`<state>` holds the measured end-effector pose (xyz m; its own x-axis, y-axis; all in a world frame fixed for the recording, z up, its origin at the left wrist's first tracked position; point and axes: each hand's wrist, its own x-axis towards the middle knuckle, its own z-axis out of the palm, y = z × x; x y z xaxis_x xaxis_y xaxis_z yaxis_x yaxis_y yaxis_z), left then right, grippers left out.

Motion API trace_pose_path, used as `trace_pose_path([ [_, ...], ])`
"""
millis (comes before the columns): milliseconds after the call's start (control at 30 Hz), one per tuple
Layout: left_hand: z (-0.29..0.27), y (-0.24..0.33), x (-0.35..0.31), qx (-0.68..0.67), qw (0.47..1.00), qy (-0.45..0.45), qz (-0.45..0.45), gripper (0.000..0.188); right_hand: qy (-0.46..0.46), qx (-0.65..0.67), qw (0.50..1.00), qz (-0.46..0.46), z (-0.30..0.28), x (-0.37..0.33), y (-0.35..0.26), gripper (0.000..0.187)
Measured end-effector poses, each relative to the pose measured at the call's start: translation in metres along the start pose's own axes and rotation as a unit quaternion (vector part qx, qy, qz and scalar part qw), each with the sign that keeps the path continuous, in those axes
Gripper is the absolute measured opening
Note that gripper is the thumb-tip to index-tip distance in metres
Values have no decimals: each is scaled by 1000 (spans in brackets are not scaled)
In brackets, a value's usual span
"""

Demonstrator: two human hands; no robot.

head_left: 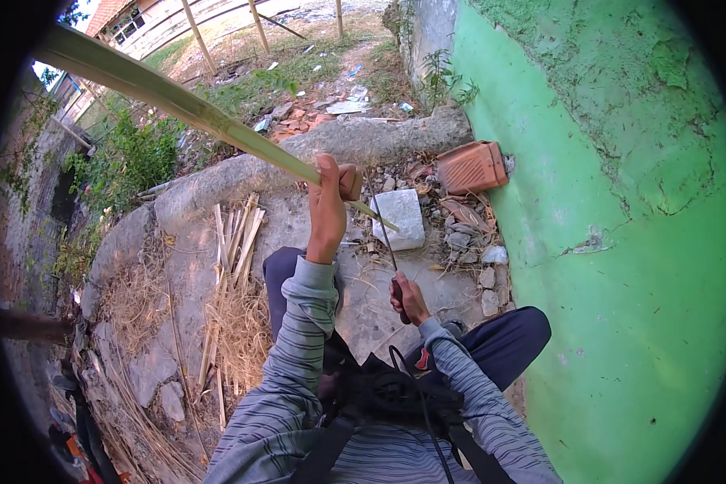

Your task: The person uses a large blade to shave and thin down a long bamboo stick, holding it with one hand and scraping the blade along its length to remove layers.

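Observation:
My left hand [327,206] is closed around a long green bamboo pole [194,111], which slants from the upper left down to the middle. The pole's thin lower end reaches over a whitish stone block [403,216] and seems to touch its top. In my right hand [411,300] is the dark handle of a long, narrow-bladed knife [388,242]. Its blade points away from me and crosses in front of the bamboo near the block. Whether the edge touches the bamboo, I cannot tell.
Split bamboo strips [235,238] and a heap of pale shavings [242,327] lie left of my legs. A green wall [605,266] stands close on the right. Rubble [461,234] and an orange roof tile [472,167] sit beside it. A low concrete ledge [363,139] runs ahead.

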<state>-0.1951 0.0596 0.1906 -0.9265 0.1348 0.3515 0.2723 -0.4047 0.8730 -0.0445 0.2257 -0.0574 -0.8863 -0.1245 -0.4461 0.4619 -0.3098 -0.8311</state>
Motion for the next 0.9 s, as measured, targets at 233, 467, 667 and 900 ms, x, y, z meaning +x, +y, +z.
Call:
trace_pose_path([
  [233,-12,-3,-11,-14,1000,23,13,66,18,17,996,83,-7,14,15,68],
  [467,-27,-4,-22,-12,1000,1,20,69,6,43,994,100,-3,7,24,68],
  [667,-33,-1,-30,-31,998,13,58,67,-15,-29,999,29,10,14,16,68],
  [900,-27,-1,-29,-31,997,-16,62,64,79,-62,991,85,-38,32,57,70],
])
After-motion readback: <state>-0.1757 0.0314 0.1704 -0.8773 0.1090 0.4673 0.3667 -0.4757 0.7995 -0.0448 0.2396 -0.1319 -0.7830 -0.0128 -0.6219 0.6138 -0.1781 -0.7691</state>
